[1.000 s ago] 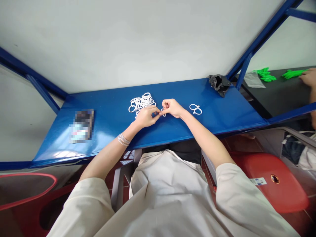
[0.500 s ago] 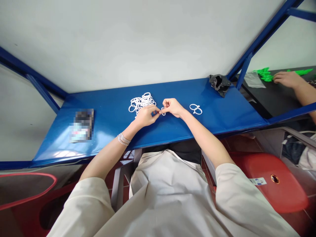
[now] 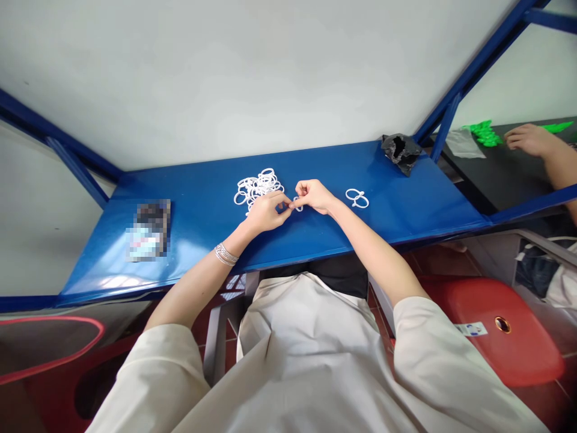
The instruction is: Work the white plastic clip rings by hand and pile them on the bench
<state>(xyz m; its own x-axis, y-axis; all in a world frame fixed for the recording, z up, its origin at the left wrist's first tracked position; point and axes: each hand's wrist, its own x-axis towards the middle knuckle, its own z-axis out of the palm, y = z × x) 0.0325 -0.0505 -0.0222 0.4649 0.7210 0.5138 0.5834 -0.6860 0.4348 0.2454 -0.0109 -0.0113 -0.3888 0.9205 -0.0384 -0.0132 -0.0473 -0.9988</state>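
My left hand (image 3: pixel 269 210) and my right hand (image 3: pixel 314 195) meet fingertip to fingertip over the blue table (image 3: pixel 202 180). Both pinch a small white ring (image 3: pixel 299 205), which hangs under the right fingers and is mostly hidden by them. Just beyond my left hand lies a heap of white rings (image 3: pixel 259 183), each with a small knob. To the right of my right hand, two more white rings (image 3: pixel 357 198) overlap on the tabletop.
A crumpled black plastic bag (image 3: pixel 401 153) stands at the table's back right corner. At the left lies a blurred-out flat item (image 3: pixel 149 230). Blue frame bars border both sides. On the right, another person's hand (image 3: pixel 529 140) is near green pieces (image 3: pixel 485 133) on a dark table.
My hands stay nearly in place, with only slight finger movement at the ring. The other person's hand at the right has shifted slightly.
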